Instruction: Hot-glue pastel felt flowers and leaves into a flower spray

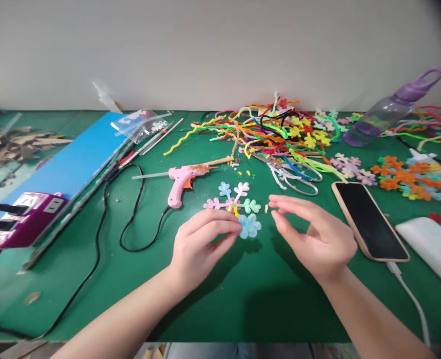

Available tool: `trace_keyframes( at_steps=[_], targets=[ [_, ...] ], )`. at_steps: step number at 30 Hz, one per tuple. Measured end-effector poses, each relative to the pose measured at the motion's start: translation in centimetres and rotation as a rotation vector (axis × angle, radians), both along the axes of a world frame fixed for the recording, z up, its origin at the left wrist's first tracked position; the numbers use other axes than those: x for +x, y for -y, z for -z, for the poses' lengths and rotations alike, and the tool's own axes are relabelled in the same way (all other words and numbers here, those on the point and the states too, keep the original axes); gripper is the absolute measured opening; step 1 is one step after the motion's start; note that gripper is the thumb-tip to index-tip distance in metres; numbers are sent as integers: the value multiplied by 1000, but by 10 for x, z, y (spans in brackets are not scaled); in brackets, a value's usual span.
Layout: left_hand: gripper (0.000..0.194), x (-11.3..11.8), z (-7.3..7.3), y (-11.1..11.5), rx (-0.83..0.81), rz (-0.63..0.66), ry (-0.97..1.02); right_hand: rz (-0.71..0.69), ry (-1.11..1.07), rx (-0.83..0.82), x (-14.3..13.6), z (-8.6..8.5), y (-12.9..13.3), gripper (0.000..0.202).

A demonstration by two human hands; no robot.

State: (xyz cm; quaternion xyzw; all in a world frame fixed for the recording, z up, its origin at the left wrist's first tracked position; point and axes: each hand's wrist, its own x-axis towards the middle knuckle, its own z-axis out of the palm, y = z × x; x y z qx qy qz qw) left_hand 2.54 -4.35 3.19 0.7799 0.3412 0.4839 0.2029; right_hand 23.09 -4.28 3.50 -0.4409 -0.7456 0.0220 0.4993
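My left hand (205, 239) pinches the edge of a light-blue fuzzy pipe-cleaner flower (250, 226) between thumb and fingertips. Just beyond it is a pipe-cleaner snowflake (234, 203) with pink, blue, white and green lobed tips. A short yellow stem runs between the blue flower and this shape; whether they are joined I cannot tell. To the right, my right hand (314, 234) hovers with thumb and fingers apart, holding nothing visible. A small yellowish scrap (266, 208) lies near its fingertips. Left of the snowflake rests a pink hot glue gun (181, 184) with a glue stick in its back.
Behind is a tangled heap of coloured pipe cleaners (265, 129), with scissors (303, 185) at its front. On the right are a phone (370, 219), a purple bottle (381, 112) and an orange snowflake (405, 177). A purple power block (26, 219) and black cable (100, 239) occupy the left.
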Motion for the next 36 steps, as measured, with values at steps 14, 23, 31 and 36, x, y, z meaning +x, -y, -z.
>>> trace_keyframes(
  at_steps=[14,23,31,36],
  targets=[
    [13,1,2,-3,-50,-73,-33,-330,108,-47,-6,8,-2,42],
    [11,-1,8,-8,-9,-73,-77,-327,96,4,-10,18,-2,37],
    [22,-2,7,-9,-74,-210,-60,-183,46,-21,-4,14,-12,27],
    [17,-8,7,-15,-92,-308,-8,-12,15,-78,4,20,-22,22]
  ],
)
